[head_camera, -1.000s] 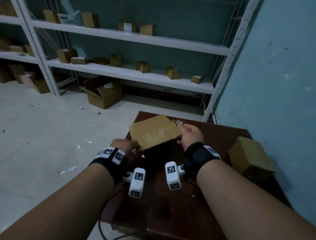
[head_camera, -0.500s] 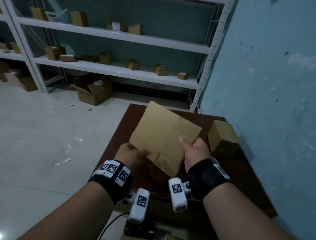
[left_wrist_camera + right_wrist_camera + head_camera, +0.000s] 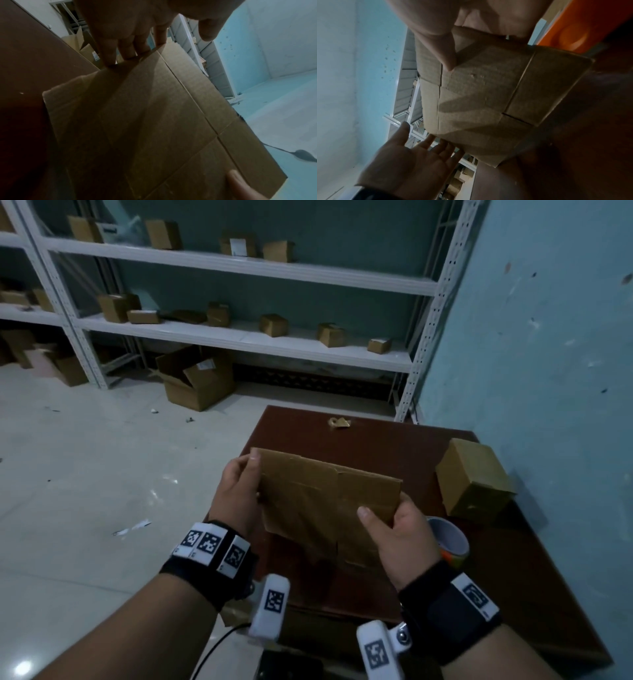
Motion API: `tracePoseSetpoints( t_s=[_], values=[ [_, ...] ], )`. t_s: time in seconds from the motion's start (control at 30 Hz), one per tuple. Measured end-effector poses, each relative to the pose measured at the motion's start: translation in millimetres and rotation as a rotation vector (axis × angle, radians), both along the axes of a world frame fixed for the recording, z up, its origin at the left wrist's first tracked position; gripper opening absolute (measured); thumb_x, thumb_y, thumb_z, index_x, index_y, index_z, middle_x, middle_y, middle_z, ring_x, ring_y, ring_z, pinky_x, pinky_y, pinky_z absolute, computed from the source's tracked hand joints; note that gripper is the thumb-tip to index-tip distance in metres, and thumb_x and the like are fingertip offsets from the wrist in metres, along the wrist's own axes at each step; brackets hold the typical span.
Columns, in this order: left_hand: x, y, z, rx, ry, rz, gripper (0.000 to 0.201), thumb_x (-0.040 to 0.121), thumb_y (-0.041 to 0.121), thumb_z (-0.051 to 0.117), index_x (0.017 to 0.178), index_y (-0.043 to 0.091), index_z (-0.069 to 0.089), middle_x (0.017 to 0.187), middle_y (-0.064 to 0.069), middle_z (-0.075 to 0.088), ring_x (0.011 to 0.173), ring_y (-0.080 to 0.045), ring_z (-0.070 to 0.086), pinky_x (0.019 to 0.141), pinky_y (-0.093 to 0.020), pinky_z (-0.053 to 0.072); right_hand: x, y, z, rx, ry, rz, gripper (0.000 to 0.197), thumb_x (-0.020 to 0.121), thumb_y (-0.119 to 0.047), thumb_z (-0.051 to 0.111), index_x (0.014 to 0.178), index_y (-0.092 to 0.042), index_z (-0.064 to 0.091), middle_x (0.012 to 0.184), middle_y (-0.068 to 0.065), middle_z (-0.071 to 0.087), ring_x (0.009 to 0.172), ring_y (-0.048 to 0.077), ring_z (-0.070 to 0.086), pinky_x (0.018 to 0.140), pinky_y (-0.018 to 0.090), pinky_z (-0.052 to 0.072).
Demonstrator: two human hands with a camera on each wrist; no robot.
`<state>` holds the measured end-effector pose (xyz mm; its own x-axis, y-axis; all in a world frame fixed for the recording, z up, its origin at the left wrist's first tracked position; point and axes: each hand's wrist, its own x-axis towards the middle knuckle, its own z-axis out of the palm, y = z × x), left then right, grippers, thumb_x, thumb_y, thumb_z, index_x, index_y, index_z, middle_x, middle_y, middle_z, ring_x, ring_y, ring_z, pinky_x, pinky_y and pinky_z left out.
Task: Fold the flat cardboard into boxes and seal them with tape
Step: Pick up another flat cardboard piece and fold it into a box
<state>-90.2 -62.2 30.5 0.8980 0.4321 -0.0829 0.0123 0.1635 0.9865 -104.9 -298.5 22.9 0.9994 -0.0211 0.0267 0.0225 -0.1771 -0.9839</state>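
My right grip (image 3: pixel 397 529) pinches the flat cardboard (image 3: pixel 325 494); left grip (image 3: pixel 236 491), fingers straight, only steadies its far edge. The one-sided pinch may let the sheet twist while opening.

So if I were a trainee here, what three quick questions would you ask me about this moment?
1. True or false: the flat cardboard is already a sealed box.
2. Which hand pinches the cardboard with its thumb on top: A) left hand, B) right hand, C) neither?
3. Fill in: the tape roll lies on the table, between the right hand and the finished ____.

Key:
1. False. It is flat, its creases and flap slits showing, held above the table.
2. B. The left hand's straight fingers only touch the far-left edge.
3. Box.
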Motion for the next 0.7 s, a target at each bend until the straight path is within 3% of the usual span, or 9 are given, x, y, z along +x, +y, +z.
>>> tracePoseSetpoints(
  t_s=[0.1, 0.17, 0.2, 0.27, 0.33, 0.4, 0.47, 0.6, 0.7],
  values=[
    [2, -3, -5, 0.005, 0.016, 0.026, 0.063, 0.074, 0.082, 0.056, 0.107, 0.03, 0.066, 0.112, -0.002, 0.069, 0.108, -0.027, 0.067, 0.092, -0.049, 0.056, 0, 6, 3, 0.04, -0.028, -0.042, 0.054, 0.097, -0.037, 0.071, 0.145, -0.028, 0.048, 0.122, -0.01, 0.072, 0.109, 0.005, 0.069, 0.099, 0.036, 0.055],
    [2, -9, -6, 0.01, 0.018, 0.043, 0.065, 0.064, 0.09, 0.052, 0.099, 0.036, 0.064, 0.104, 0.0, 0.068, 0.108, -0.029, 0.066, 0.099, -0.054, 0.053, 1, 9, 6, 0.087, -0.039, -0.078, 0.061, 0.096, -0.071, 0.047, 0.151, -0.044, 0.041, 0.144, -0.013, 0.055, 0.127, 0.004, 0.055, 0.105, 0.031, 0.042],
    [3, -10, -7, -0.011, 0.046, 0.055, 0.065, 0.06, 0.094, 0.05, 0.093, 0.04, 0.061, 0.1, 0.003, 0.064, 0.109, -0.03, 0.064, 0.101, -0.056, 0.051, 3, 11, 7, 0.154, -0.018, -0.099, 0.068, 0.089, -0.086, 0.034, 0.148, -0.053, 0.044, 0.15, -0.014, 0.049, 0.134, 0.006, 0.049, 0.111, 0.035, 0.038],
    [13, -10, -2, -0.095, 0.119, 0.061, 0.065, 0.054, 0.101, 0.048, 0.087, 0.045, 0.057, 0.098, 0.006, 0.059, 0.109, -0.029, 0.061, 0.102, -0.056, 0.049, 10, 14, 5, 0.304, 0.088, -0.134, 0.079, 0.076, -0.1, 0.025, 0.135, -0.06, 0.057, 0.147, -0.01, 0.059, 0.134, 0.012, 0.056, 0.115, 0.046, 0.041],
    [21, -11, 2, -0.102, 0.182, 0.054, 0.061, 0.071, 0.092, 0.048, 0.088, 0.034, 0.058, 0.095, -0.005, 0.061, 0.105, -0.032, 0.061, 0.096, -0.053, 0.05, 15, 14, 1, 0.325, 0.148, -0.111, 0.077, 0.071, -0.103, 0.032, 0.13, -0.063, 0.061, 0.141, -0.011, 0.065, 0.129, 0.016, 0.061, 0.115, 0.052, 0.044],
    [20, -18, -2, -0.01, 0.1, -0.015, 0.056, 0.082, 0.076, 0.056, 0.088, 0.021, 0.06, 0.091, -0.015, 0.064, 0.099, -0.039, 0.065, 0.092, -0.056, 0.053, 11, 18, 0, 0.27, 0.152, -0.049, 0.076, 0.069, -0.104, 0.036, 0.131, -0.065, 0.058, 0.145, -0.018, 0.06, 0.136, 0.015, 0.056, 0.119, 0.052, 0.038],
    [12, -35, -6, 0.057, -0.026, -0.083, 0.046, 0.074, 0.071, 0.063, 0.091, 0.028, 0.066, 0.091, -0.005, 0.068, 0.097, -0.033, 0.068, 0.095, -0.059, 0.053, 9, 22, -4, 0.231, 0.152, -0.008, 0.076, 0.074, -0.1, 0.036, 0.135, -0.06, 0.058, 0.145, -0.02, 0.059, 0.136, 0.012, 0.053, 0.12, 0.045, 0.037],
    [17, -45, -7, -0.009, -0.041, -0.143, 0.046, 0.071, 0.063, 0.061, 0.113, 0.046, 0.07, 0.113, 0.005, 0.074, 0.111, -0.022, 0.068, 0.101, -0.053, 0.052, 12, 28, -8, 0.228, 0.13, -0.029, 0.073, 0.074, -0.1, 0.037, 0.13, -0.059, 0.06, 0.138, -0.024, 0.06, 0.136, 0.009, 0.052, 0.116, 0.035, 0.038],
    [28, -38, -5, -0.043, -0.055, -0.199, 0.035, 0.072, 0.054, 0.064, 0.102, 0.042, 0.078, 0.099, 0.003, 0.077, 0.103, -0.028, 0.071, 0.093, -0.049, 0.052, 23, 23, 0, 0.212, 0.122, -0.063, 0.079, 0.076, -0.092, 0.034, 0.134, -0.046, 0.061, 0.133, -0.017, 0.064, 0.122, 0.005, 0.058, 0.1, 0.023, 0.039]
  ],
)
